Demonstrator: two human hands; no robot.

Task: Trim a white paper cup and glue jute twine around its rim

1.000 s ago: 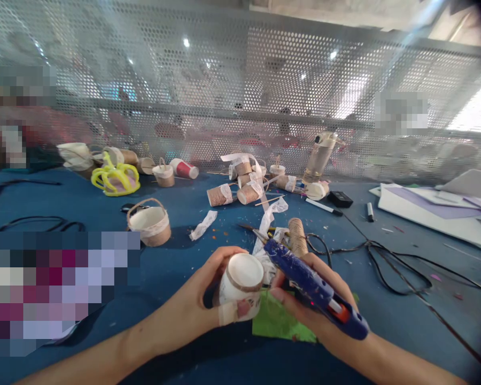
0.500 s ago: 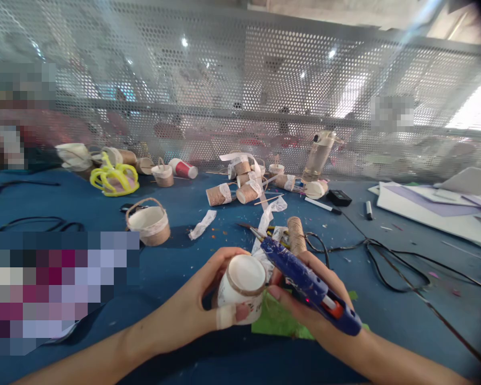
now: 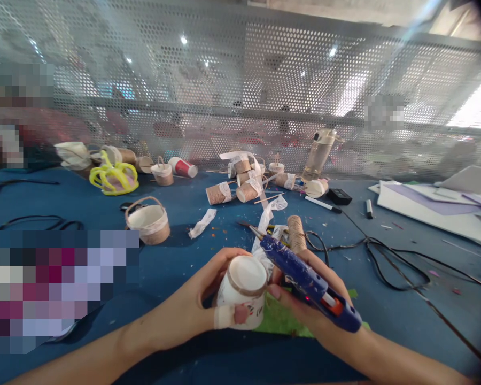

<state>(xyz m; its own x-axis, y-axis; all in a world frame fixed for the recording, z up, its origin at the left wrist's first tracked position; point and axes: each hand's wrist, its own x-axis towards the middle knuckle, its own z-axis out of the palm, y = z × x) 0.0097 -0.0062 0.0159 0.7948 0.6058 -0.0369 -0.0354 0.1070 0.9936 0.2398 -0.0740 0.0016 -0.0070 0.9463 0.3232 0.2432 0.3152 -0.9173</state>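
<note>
My left hand, with a bandage on its thumb, is closed around a white paper cup. The cup stands bottom up and tilted, with a band of brown twine around its upper edge. In my right hand is a blue glue gun, its nozzle pointing away to the upper left, above and apart from the cup. Fingers of my right hand also reach the cup's right side; whether they grip the twine there I cannot tell. A spool of twine and white lace ribbon lie just beyond.
A twine-wrapped basket stands at the left, near a yellow crown-shaped piece. Several twine-covered cups are piled at the back. Black cables loop on the right beside paper sheets. Green material lies under my hands.
My left thumb and the cup have shifted very slightly, showing a little more of the cup's lower side. The glue gun stays almost in place.
</note>
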